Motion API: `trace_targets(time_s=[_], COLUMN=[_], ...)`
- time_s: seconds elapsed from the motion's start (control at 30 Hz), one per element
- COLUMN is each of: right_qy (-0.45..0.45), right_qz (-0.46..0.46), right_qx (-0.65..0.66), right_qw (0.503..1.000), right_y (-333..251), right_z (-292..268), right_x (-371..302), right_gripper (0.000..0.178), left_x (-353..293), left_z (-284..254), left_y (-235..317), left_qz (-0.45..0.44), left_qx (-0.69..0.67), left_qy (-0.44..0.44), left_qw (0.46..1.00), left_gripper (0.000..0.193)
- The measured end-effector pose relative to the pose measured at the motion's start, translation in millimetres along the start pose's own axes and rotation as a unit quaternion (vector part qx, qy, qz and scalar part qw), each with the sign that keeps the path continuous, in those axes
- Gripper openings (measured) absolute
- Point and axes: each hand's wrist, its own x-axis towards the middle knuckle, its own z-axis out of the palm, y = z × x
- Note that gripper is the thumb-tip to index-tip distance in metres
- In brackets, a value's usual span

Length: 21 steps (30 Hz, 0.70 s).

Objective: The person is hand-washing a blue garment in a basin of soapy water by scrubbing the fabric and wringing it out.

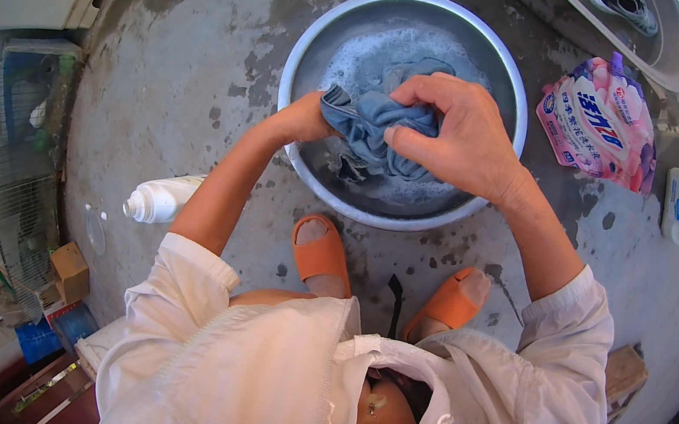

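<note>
Inside a round, silver-coloured metal basin (391,222) on the stained grey concrete floor (230,90), a wet, blue-grey cloth (374,129) lay bunched amid white suds (355,52). The left hand (311,117), above the basin's left rim, was closed on the cloth's dark banded edge, its fingertips hidden. The right hand (461,134) curled over the bundle from the other side, thumb and forefinger tips set apart against it; whether they pinched a fold, I could not tell. Suds lay between the bundle and the far rim, while the near rim stood close to two orange open-toed slippers (320,255). A strip of floor separated the right rim from a pink-and-purple plastic pouch (603,124); beyond the left forearm, a white plastic bottle (161,199) lay on its side, partly hidden.
</note>
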Motion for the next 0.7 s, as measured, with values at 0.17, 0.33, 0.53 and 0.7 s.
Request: trace_targets(time_s=[0.17, 0.33, 0.53, 0.7], right_qy=[-0.129, -0.049, 0.017, -0.019], right_qz=[-0.052, 0.068, 0.235, 0.207], right_qx=[-0.100, -0.204, -0.286, -0.308], right_qw=[0.985, 0.975, 0.929, 0.928], right_y=[31.0, 84.1, 123.8, 143.5], right_z=[18.6, 29.1, 73.5, 77.1], right_x=[-16.2, -44.9, -53.2, -16.6], right_gripper=[0.026, 0.059, 0.069, 0.048], left_x=[9.1, 20.2, 36.3, 58.3], left_z=[-20.7, 32.1, 94.5, 97.9], left_y=[-4.0, 24.5, 9.8, -9.0], left_qz=[0.027, 0.014, 0.015, 0.031], left_qx=[0.083, 0.172, 0.314, 0.321], left_qy=[-0.052, -0.109, -0.070, -0.044], left_qw=[0.995, 0.979, 0.947, 0.946], left_gripper=[0.103, 0.117, 0.116, 0.113])
